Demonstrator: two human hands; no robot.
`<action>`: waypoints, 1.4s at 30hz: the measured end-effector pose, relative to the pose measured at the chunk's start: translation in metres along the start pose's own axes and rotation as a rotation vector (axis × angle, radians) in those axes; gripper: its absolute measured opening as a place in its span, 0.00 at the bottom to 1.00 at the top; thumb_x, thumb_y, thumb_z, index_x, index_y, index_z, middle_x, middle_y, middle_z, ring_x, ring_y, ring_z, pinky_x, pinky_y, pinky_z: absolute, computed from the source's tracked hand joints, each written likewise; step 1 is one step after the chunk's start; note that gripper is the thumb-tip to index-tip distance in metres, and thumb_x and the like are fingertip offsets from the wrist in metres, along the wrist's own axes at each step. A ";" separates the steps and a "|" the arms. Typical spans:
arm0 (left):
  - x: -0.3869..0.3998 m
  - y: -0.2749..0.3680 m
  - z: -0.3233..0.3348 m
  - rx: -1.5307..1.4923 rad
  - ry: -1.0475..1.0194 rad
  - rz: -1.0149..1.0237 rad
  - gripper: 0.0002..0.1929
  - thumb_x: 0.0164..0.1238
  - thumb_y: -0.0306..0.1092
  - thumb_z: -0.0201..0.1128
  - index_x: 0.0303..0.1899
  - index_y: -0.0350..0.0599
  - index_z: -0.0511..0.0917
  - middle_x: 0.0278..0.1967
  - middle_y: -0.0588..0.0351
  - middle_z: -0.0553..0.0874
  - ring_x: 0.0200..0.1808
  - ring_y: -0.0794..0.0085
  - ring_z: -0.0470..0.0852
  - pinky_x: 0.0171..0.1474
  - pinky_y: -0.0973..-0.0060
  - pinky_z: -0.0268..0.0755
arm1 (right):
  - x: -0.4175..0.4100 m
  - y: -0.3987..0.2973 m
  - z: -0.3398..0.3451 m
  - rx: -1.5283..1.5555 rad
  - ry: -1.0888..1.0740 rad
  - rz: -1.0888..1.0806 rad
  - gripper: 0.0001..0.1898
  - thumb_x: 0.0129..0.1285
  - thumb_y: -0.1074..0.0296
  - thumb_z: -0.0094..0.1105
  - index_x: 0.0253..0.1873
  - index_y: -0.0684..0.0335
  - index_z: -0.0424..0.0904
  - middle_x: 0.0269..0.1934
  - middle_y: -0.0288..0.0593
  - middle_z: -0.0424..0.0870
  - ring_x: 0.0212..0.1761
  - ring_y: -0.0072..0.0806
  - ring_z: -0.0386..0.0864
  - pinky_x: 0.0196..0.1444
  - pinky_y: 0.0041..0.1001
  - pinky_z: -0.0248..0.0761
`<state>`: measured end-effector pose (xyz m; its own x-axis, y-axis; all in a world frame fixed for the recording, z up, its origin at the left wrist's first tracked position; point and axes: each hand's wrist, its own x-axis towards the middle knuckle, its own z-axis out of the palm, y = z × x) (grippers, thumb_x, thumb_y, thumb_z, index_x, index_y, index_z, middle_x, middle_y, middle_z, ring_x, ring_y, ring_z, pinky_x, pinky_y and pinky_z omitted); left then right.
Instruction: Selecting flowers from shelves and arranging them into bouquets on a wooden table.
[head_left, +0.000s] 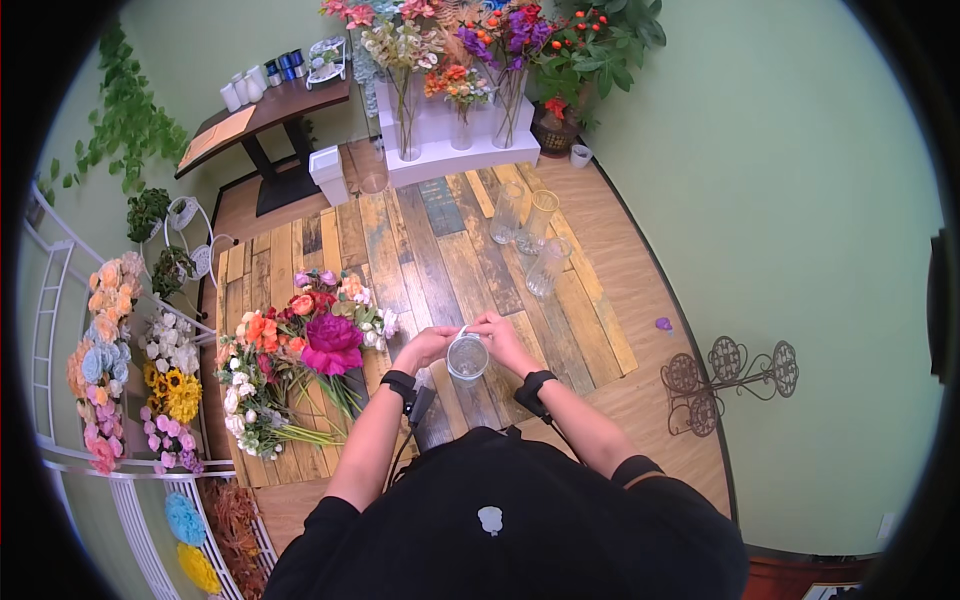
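A clear glass vase stands before me near the front edge of the wood-plank table. At its far rim, my left hand and my right hand pinch a thin white ribbon or cord between their fingertips. To the left lies a heap of artificial flowers, among them a large magenta peony, with green stems pointing toward me. Three more glass vases stand at the right rear of the table.
Beyond the table, a white stepped stand holds tall vases of flowers. A dark side table with spools and a white bin are at the back left. White racks with flowers line the left; a metal plant stand is at the right.
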<state>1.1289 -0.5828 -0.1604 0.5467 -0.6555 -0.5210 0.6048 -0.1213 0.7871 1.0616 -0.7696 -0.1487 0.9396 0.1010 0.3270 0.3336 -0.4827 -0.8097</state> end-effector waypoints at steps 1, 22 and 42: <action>-0.001 -0.001 0.001 -0.009 0.008 -0.024 0.14 0.68 0.31 0.58 0.53 0.41 0.75 0.44 0.58 0.83 0.43 0.77 0.82 0.46 0.81 0.76 | -0.002 0.003 0.000 0.060 -0.019 0.070 0.08 0.56 0.76 0.62 0.42 0.63 0.82 0.36 0.38 0.78 0.35 0.22 0.76 0.38 0.22 0.69; -0.003 -0.016 0.000 0.157 0.318 -0.024 0.16 0.73 0.44 0.51 0.49 0.40 0.75 0.45 0.57 0.81 0.42 0.76 0.80 0.44 0.78 0.75 | -0.021 -0.005 -0.021 0.671 -0.112 0.626 0.28 0.60 0.77 0.58 0.66 0.67 0.63 0.54 0.46 0.77 0.47 0.24 0.78 0.48 0.21 0.72; -0.074 -0.009 -0.010 -0.035 0.224 0.341 0.13 0.64 0.25 0.58 0.50 0.46 0.74 0.45 0.61 0.81 0.34 0.82 0.76 0.38 0.83 0.68 | -0.061 -0.021 -0.040 0.201 -0.079 0.547 0.09 0.57 0.71 0.66 0.43 0.63 0.83 0.33 0.37 0.85 0.37 0.21 0.81 0.42 0.22 0.75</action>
<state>1.0890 -0.5258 -0.1323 0.8296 -0.4744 -0.2944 0.3844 0.1029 0.9174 0.9939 -0.8002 -0.1321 0.9796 -0.0477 -0.1955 -0.2005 -0.3094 -0.9295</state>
